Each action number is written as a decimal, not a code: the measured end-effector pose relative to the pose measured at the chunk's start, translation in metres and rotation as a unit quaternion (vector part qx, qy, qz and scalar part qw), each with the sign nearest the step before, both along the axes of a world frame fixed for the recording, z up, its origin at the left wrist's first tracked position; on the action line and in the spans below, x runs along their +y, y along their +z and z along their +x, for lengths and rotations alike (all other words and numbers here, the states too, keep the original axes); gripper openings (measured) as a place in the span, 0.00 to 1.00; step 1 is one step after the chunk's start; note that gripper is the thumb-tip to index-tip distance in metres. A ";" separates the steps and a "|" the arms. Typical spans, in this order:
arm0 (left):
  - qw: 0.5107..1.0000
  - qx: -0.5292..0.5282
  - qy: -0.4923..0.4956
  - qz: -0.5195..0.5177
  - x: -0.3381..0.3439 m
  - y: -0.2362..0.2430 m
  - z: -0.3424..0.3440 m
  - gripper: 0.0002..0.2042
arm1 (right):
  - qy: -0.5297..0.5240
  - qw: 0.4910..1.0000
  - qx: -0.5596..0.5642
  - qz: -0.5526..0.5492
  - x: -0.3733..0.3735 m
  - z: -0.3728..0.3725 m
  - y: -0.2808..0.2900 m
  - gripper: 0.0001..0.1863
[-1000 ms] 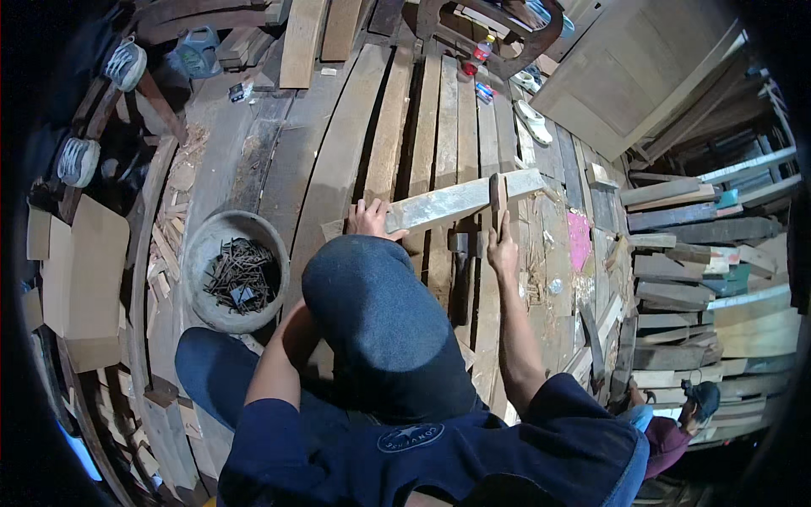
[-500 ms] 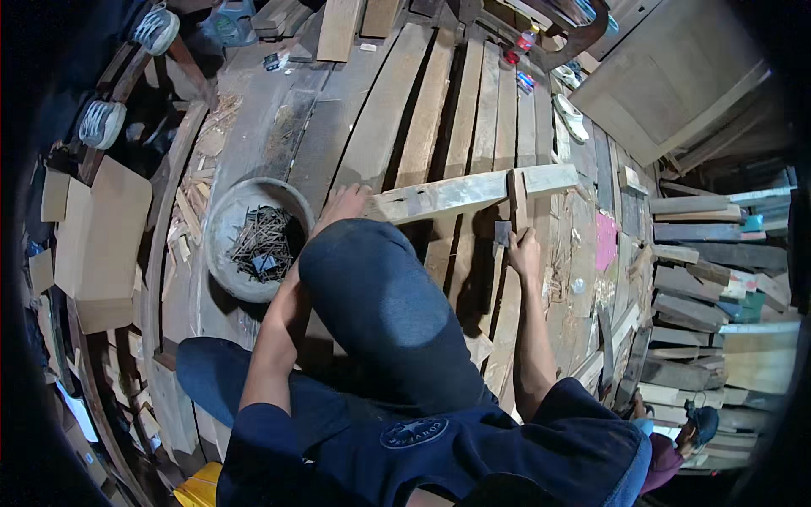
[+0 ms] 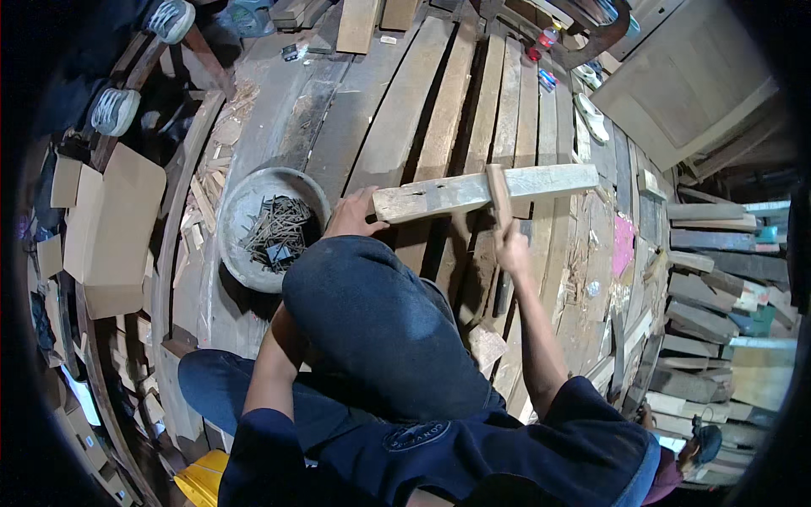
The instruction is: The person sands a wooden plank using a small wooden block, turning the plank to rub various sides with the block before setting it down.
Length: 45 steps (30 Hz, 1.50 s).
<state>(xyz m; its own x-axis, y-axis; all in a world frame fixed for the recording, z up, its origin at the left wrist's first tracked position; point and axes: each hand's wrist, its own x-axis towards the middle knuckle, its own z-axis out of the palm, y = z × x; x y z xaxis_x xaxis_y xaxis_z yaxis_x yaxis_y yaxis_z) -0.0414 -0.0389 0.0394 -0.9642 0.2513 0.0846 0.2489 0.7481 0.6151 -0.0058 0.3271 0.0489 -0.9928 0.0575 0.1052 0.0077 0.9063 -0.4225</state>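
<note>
Navy shirt (image 3: 524, 456) nearest, raised denim knee (image 3: 359, 313) in front of it. Left hand (image 3: 349, 215) just past the knee, at the left end of a squared wooden beam (image 3: 456, 193); fingers bent against that end, but cannot tell whether they clasp it or only press. Right hand (image 3: 512, 249) clenched around the lower end of a slim wooden stick (image 3: 499, 193); the stick's upper part crosses in front of the beam, right of its middle. Contact between the two unclear.

Beam lies crosswise beyond the knee, over lengthwise floor planks (image 3: 443, 135) with dark gaps. Left of the left hand: round grey basin (image 3: 240, 203), loose nails (image 3: 283, 224) heaped inside. Farther left, open cardboard box (image 3: 127, 224). Pink sheet (image 3: 623, 245) on the boards to the right. Farther off: pale clog (image 3: 591, 117), red-labelled bottle (image 3: 547, 36), panelled door (image 3: 688, 84) leaning at upper right.
</note>
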 end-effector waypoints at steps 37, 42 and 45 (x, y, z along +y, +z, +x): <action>0.990 -0.080 -0.013 0.118 -0.018 -0.008 -0.004 0.44 | -0.062 0.980 -0.155 -0.112 -0.087 -0.025 0.034 0.24; 0.954 -0.166 -0.004 0.251 -0.025 -0.005 -0.016 0.46 | -0.003 0.999 -0.007 0.048 -0.076 0.007 -0.008 0.25; 0.935 -0.227 0.059 0.266 -0.043 -0.023 -0.018 0.43 | -0.014 0.998 0.013 0.059 -0.107 0.025 -0.014 0.24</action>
